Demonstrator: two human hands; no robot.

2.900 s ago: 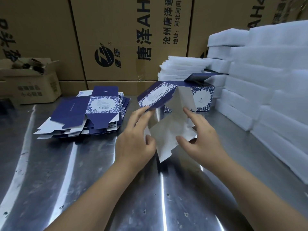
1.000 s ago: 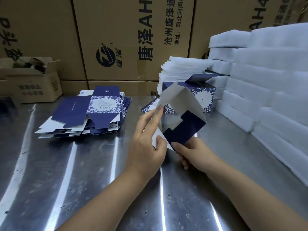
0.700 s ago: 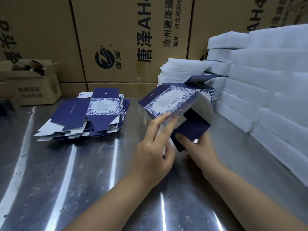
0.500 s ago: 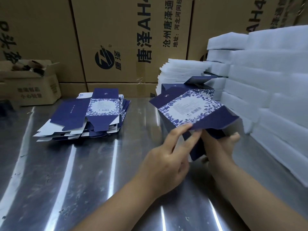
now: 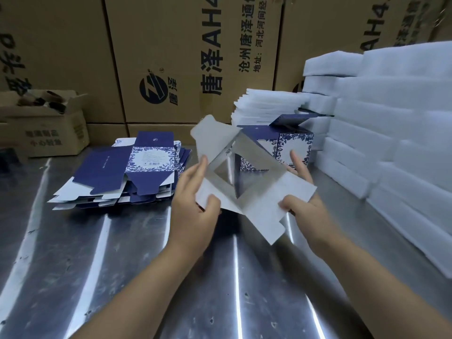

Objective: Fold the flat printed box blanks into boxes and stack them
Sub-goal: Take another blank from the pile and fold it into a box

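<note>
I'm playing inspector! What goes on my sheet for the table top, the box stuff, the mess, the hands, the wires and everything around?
Surface: shiny metal table, with glare streaks.
Job's things: half-opened box blank, white inside showing; pile of flat blanks at left; one folded box behind, lid flap up.
Clutter: small open carton, far left.
Hands: left hand and right hand each pinch a flap of the box blank.
Cables: nothing seen.
Surroundings: big brown cartons behind; white foam stacks at right.
</note>
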